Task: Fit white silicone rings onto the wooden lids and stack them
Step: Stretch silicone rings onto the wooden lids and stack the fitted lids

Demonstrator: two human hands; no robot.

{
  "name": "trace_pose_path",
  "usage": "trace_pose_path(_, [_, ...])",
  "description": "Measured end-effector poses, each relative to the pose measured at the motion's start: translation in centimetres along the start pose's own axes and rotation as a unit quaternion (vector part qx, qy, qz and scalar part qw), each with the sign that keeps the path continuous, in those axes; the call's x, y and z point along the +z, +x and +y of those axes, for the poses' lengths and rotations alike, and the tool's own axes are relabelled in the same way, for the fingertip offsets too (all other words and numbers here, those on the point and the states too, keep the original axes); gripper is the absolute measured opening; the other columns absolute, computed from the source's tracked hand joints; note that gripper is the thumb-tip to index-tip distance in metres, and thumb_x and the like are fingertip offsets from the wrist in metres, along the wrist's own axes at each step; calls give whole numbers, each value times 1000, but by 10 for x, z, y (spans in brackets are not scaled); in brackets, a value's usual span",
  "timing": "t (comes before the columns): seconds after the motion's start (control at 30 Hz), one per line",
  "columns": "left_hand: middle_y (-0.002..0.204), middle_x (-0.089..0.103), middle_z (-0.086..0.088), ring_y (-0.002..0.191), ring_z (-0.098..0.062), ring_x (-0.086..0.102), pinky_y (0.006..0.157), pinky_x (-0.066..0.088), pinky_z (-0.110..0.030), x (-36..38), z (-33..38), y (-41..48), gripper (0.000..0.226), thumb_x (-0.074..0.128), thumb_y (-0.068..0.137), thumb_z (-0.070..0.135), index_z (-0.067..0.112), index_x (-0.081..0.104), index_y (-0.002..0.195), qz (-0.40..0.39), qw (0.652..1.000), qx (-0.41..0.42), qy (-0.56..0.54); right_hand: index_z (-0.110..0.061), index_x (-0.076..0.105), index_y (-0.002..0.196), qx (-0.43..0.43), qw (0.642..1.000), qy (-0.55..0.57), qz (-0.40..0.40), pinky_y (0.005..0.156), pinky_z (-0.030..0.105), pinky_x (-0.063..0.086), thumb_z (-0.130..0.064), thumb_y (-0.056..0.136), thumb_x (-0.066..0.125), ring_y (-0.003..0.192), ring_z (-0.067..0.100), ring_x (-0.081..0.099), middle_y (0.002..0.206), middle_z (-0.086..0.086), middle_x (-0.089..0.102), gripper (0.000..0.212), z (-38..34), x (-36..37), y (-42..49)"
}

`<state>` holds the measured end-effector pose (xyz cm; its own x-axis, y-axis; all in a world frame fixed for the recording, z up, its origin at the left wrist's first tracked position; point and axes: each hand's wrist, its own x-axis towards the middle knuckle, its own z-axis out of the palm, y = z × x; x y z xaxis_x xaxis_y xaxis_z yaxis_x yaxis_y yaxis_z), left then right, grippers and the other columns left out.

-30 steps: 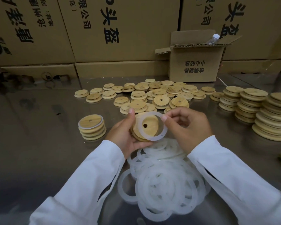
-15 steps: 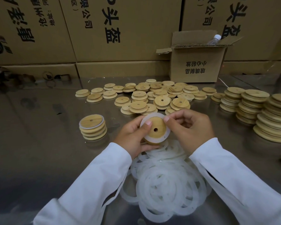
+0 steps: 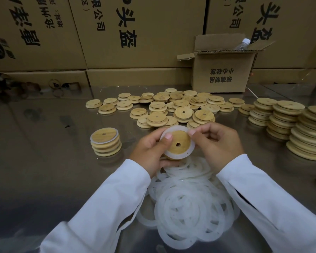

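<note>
My left hand [image 3: 150, 152] grips a round wooden lid [image 3: 178, 144] with a centre hole, thumb pressed on its upper left edge. A white silicone ring [image 3: 191, 149] lies around the lid's raised step. My right hand [image 3: 217, 143] pinches the ring at the lid's top right edge. Below my hands a heap of loose white rings [image 3: 188, 207] lies on the table. To the left stands a short stack of ringed lids [image 3: 106, 142]. Several bare lids [image 3: 171, 108] are scattered behind.
Tall stacks of wooden lids [image 3: 288, 123] stand at the right. An open small carton [image 3: 221, 70] with a plastic bottle [image 3: 242, 44] sits at the back, before a wall of large cardboard boxes [image 3: 135, 33]. The table [image 3: 44, 170] is shiny metal.
The ring, held loose over the lid a second ago, now sits seated around the lid. Both hands have stayed in place, fingers working round the rim.
</note>
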<state>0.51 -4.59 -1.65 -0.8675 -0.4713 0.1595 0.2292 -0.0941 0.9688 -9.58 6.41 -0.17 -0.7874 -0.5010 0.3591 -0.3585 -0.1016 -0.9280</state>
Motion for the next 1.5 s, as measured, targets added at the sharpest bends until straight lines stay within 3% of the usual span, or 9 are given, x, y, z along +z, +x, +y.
trace_pose_path(0.13, [100,71,-12,94,-27,68,77,57,-44,-2,-1,0,36,57,76,30,14,65,107,20,999,28,28,-18,63,65,-6,1000,-20,9,60,12,46,-14,79,68,59,7,54,63,-3,60,15,-1,-1,0])
trace_pose_path(0.33, [89,73,-5,87,-21,70,66,57,-31,-1,0,0,32,56,77,28,13,66,103,41,998,51,1,-18,63,68,-21,999,-32,-11,63,16,48,-14,81,67,61,4,54,66,-4,61,14,-4,-1,-2])
trace_pose_path(0.43, [90,73,-4,88,-21,69,67,57,-31,-1,1,1,29,56,77,30,15,67,100,46,997,55,-1,-17,64,70,-24,999,-28,-15,65,16,48,-13,81,66,63,6,55,67,-4,62,12,-5,0,-3])
trace_pose_path(0.7, [97,70,-11,90,-25,69,65,57,-34,0,1,2,27,55,80,26,13,65,101,74,996,25,-49,-20,63,77,-23,1000,-6,-13,64,17,48,-16,78,69,65,8,58,71,-2,64,7,-3,5,-8])
trace_pose_path(0.87, [97,68,-10,86,-23,69,63,58,-34,1,3,2,33,58,72,22,11,62,103,48,993,-4,-103,-21,63,68,-11,999,-31,27,67,21,49,-14,77,69,69,11,61,69,-7,64,13,0,6,-7])
trace_pose_path(1.03, [103,69,-13,96,-29,66,81,56,-44,0,-1,1,32,64,74,7,12,62,105,40,998,-23,-37,-23,64,66,-7,999,-47,22,67,23,48,-15,77,68,66,7,61,66,-9,65,14,1,3,-5])
trace_pose_path(1.17, [91,73,-12,94,-33,66,90,49,-54,-2,-2,0,27,69,63,29,19,72,87,68,997,-8,44,-27,65,67,-34,996,-80,-15,70,25,51,-22,76,69,72,6,63,68,-13,66,11,1,3,-8])
trace_pose_path(1.3, [87,73,-10,88,-31,66,91,49,-53,-4,-1,1,16,77,67,25,21,74,82,69,996,21,43,-26,66,67,-39,996,-71,-24,68,16,48,-20,77,70,69,1,61,66,-14,66,12,0,1,-7])
trace_pose_path(1.5, [87,71,-8,86,-26,65,89,49,-49,-4,1,2,15,68,68,21,19,73,83,75,996,55,12,-24,67,65,-34,998,-37,-34,60,4,41,-15,78,70,61,-5,58,61,-19,65,16,-4,-3,-2])
